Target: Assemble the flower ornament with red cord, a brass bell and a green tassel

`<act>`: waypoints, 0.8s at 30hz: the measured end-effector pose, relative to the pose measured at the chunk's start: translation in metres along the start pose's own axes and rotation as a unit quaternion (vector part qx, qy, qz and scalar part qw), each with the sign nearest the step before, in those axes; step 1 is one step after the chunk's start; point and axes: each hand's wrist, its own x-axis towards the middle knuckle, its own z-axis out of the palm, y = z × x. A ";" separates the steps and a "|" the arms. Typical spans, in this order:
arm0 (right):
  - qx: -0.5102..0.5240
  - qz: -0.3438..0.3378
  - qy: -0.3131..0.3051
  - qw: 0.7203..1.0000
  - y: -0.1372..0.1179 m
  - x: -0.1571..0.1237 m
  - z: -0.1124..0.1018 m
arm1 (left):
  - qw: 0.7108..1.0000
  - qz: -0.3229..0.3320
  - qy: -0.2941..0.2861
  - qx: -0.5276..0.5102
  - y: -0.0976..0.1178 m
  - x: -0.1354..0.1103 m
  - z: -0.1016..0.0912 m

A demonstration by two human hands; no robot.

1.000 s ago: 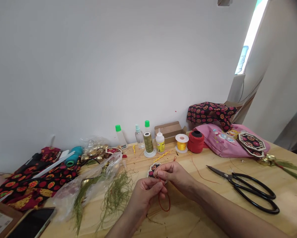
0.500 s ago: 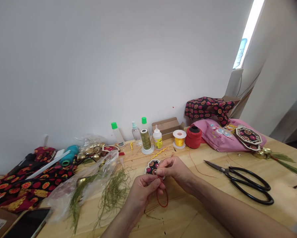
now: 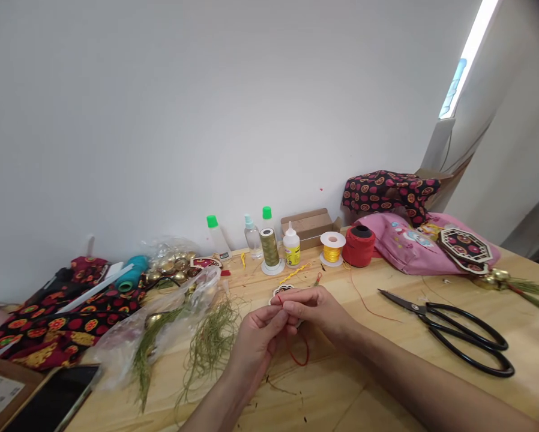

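Observation:
A thin red cord (image 3: 302,362) hangs in a loop below my two hands, which meet at the middle of the table. Thumb and fingers of my left hand (image 3: 263,330) are pinched on the cord. My right hand (image 3: 315,309) also pinches it, its fingertips touching those of the left. A short red end sticks up between them. Just behind the fingers lies a scalloped ornament (image 3: 276,297) with a pale edge, mostly covered by my hands. To its right a small green-tipped red cord piece (image 3: 318,279) shows behind my right hand.
Large black-handled scissors (image 3: 449,330) lie open at right. Loose green threads (image 3: 213,342) and a plastic bag (image 3: 120,354) are left. Behind stand a green thread spool (image 3: 269,248), glue bottle (image 3: 292,247), yellow cord spool (image 3: 332,253) and red thread cone (image 3: 358,247).
Both hands have drawn closer together, and the right fingertips now meet the left. More of the ornament is covered. The view has shifted slightly, moving the table items to the right.

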 end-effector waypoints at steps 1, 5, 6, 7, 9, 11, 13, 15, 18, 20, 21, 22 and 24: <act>0.000 0.000 0.004 1.000 0.001 0.000 0.000 | 1.000 0.001 -0.001 0.002 0.000 0.000 0.000; 0.004 -0.005 0.014 1.000 0.001 0.001 0.000 | 1.000 0.001 -0.007 0.017 -0.002 0.000 0.001; 0.006 -0.007 0.022 1.000 0.000 0.001 0.001 | 1.000 0.001 -0.010 0.027 -0.001 0.000 0.000; 0.006 -0.011 0.031 0.999 -0.002 0.000 0.001 | 0.999 0.002 -0.008 0.044 -0.001 0.000 -0.001; 0.000 -0.024 0.052 0.998 -0.005 -0.001 0.001 | 0.995 0.018 0.016 0.096 0.002 0.000 -0.003; -0.006 -0.033 0.063 0.997 -0.009 -0.002 0.001 | 0.985 0.063 0.063 0.148 0.006 -0.001 -0.005; -0.007 -0.022 0.052 0.998 -0.010 -0.004 0.002 | 0.970 0.122 0.099 0.184 0.009 -0.002 -0.006; -0.002 0.001 0.037 0.999 -0.010 -0.005 0.004 | 0.960 0.161 0.091 0.211 0.010 -0.003 -0.007; 0.030 0.037 0.032 0.998 -0.009 -0.006 0.008 | 0.957 0.166 0.039 0.235 0.008 -0.003 -0.006; 0.066 0.058 0.021 0.996 -0.009 -0.006 0.010 | 0.962 0.153 0.028 0.225 0.006 -0.003 -0.005; 0.083 0.070 0.007 0.994 -0.009 -0.006 0.010 | 0.965 0.145 0.033 0.216 0.006 -0.002 -0.005; 0.098 0.085 -0.011 0.991 -0.008 -0.007 0.011 | 0.968 0.139 0.043 0.204 0.005 -0.002 -0.004; 0.124 0.111 -0.041 0.985 -0.007 -0.007 0.011 | 0.974 0.128 0.066 0.174 0.005 -0.002 -0.004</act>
